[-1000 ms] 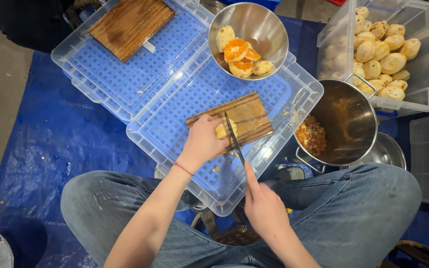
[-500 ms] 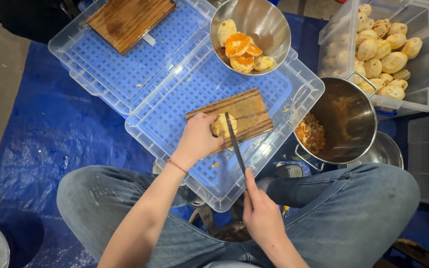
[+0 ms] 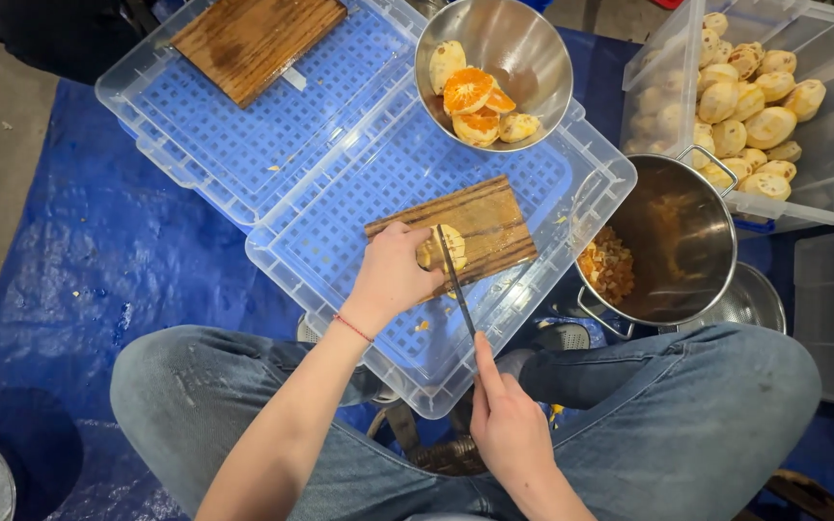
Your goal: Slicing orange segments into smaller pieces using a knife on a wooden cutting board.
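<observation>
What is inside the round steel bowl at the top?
The steel bowl holds peeled citrus fruit, some cut open showing orange flesh. Anything beneath those pieces is covered.

A pale peeled citrus fruit (image 3: 446, 248) sits mid-frame on a small wooden cutting board (image 3: 485, 227). A thin dark knife (image 3: 456, 285) crosses it, tip pointing up-frame. The board lies tilted atop an upturned clear crate (image 3: 359, 232).

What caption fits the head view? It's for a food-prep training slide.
Left hand steadies a peeled citrus fruit on a wooden board while right hand cuts with a knife.
</observation>
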